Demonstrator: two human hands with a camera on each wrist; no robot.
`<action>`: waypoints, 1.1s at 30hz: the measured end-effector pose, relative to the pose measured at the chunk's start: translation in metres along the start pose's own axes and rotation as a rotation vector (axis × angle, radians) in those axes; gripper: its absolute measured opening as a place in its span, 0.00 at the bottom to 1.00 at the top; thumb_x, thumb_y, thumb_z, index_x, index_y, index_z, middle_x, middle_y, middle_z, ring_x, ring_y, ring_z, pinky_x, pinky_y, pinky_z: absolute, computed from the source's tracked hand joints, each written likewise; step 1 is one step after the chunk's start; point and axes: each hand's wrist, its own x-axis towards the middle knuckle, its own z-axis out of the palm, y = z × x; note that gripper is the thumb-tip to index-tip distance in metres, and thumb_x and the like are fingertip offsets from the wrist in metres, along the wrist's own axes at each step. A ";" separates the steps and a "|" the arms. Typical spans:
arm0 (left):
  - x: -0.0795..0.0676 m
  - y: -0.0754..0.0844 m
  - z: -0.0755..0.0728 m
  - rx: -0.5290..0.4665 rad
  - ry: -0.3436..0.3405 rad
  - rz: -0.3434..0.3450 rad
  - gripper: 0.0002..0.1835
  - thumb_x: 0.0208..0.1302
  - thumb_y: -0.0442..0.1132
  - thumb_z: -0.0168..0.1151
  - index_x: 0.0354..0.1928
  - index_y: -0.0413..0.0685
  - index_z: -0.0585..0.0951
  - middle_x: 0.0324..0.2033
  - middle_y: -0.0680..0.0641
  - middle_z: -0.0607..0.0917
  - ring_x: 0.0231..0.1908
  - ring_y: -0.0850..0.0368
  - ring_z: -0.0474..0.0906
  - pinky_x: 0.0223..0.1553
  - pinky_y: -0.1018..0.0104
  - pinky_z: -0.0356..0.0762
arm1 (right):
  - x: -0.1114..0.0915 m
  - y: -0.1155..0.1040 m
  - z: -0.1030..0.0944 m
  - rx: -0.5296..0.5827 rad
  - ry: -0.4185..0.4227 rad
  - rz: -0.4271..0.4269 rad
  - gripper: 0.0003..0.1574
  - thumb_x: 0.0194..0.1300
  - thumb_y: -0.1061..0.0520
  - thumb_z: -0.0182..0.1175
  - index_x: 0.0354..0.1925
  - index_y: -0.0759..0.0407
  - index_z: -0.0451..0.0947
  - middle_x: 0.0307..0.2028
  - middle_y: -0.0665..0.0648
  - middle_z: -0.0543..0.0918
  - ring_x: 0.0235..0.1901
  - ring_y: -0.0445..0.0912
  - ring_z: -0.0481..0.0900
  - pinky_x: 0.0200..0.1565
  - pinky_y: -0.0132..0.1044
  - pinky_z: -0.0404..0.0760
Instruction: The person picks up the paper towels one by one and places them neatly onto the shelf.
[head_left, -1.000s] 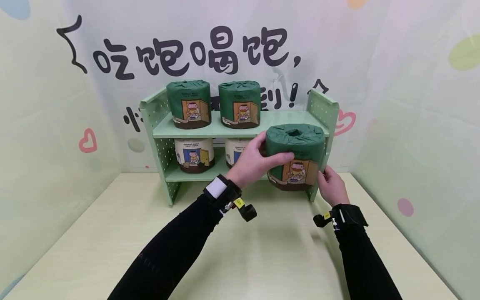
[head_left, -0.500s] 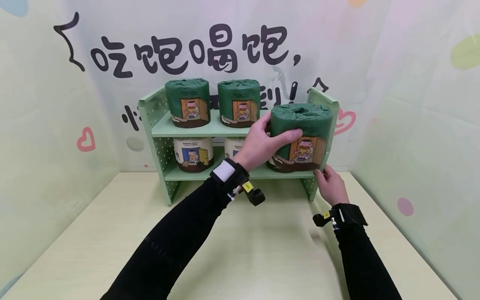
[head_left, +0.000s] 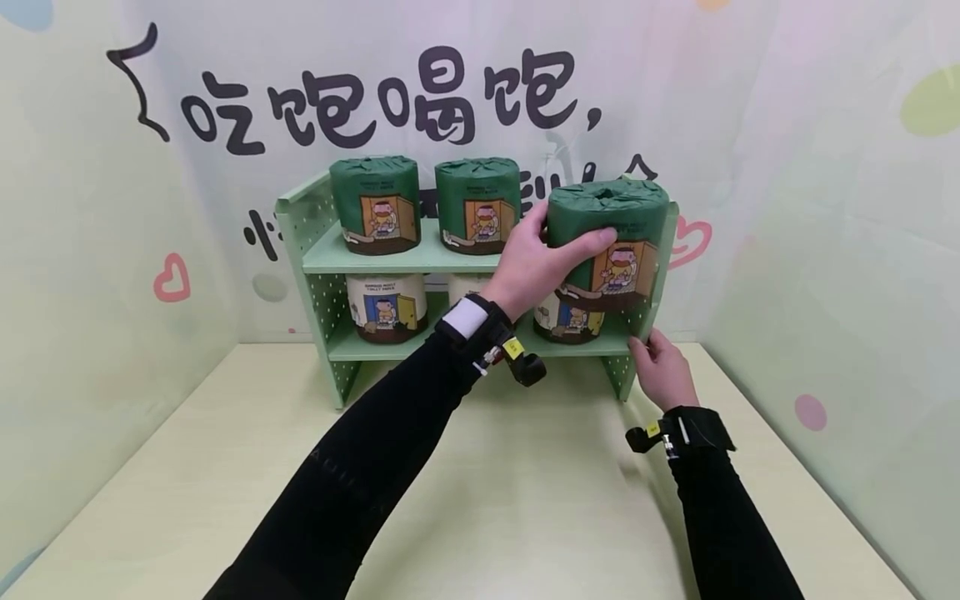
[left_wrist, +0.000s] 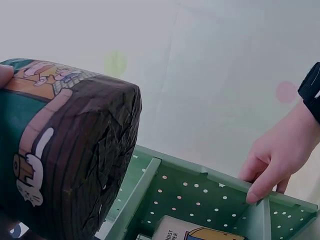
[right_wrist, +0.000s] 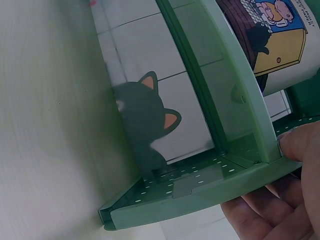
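My left hand (head_left: 534,265) grips a green-wrapped toilet paper roll (head_left: 636,250) by its left side, the thumb across the front. The roll is in the air before the right end of the green two-tier shelf (head_left: 405,265); its dark brown underside (left_wrist: 107,150) faces the left wrist camera. My right hand (head_left: 663,373) pinches the shelf's right side panel (right_wrist: 200,197) beside the lower board, thumb on one face and fingers on the other. Two more green rolls, a left one (head_left: 375,207) and a middle one (head_left: 477,207), stand on the upper board.
Cream toilet paper rolls stand on the lower board: one at left (head_left: 386,308), one at right (head_left: 572,323), and a middle one (head_left: 467,287) mostly behind my left hand. The shelf stands on a pale table (head_left: 525,483) before a printed backdrop (head_left: 300,50).
My left hand has raised the green roll from lower-board height to upper-board height, slightly rightward, uncovering the right cream roll. My right hand has stayed on the side panel.
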 end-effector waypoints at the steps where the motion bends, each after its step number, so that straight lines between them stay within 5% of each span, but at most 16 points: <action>1: 0.001 0.000 0.000 0.003 0.006 -0.004 0.33 0.59 0.54 0.71 0.63 0.56 0.69 0.51 0.53 0.78 0.47 0.60 0.78 0.45 0.64 0.82 | 0.000 0.000 0.000 0.001 -0.002 0.001 0.25 0.80 0.50 0.47 0.64 0.65 0.69 0.54 0.69 0.79 0.50 0.59 0.77 0.49 0.59 0.77; 19: 0.011 -0.008 0.001 0.103 0.070 -0.045 0.40 0.58 0.58 0.71 0.67 0.54 0.64 0.54 0.53 0.74 0.49 0.62 0.74 0.48 0.63 0.80 | -0.001 -0.002 -0.001 0.008 -0.002 -0.007 0.25 0.80 0.49 0.46 0.64 0.65 0.70 0.53 0.69 0.79 0.50 0.59 0.77 0.49 0.59 0.76; 26: 0.015 -0.010 0.001 0.090 0.103 -0.137 0.49 0.54 0.62 0.72 0.68 0.54 0.53 0.54 0.50 0.73 0.48 0.61 0.75 0.48 0.61 0.80 | -0.001 -0.001 0.000 0.015 -0.007 -0.013 0.25 0.80 0.50 0.47 0.64 0.65 0.69 0.54 0.69 0.78 0.52 0.60 0.76 0.52 0.61 0.75; 33: 0.020 -0.010 0.001 0.246 0.168 -0.165 0.48 0.56 0.68 0.66 0.70 0.50 0.61 0.59 0.49 0.66 0.52 0.62 0.68 0.50 0.63 0.76 | -0.001 -0.001 0.000 0.004 -0.009 0.000 0.26 0.80 0.49 0.46 0.64 0.65 0.70 0.54 0.69 0.78 0.51 0.60 0.76 0.50 0.60 0.76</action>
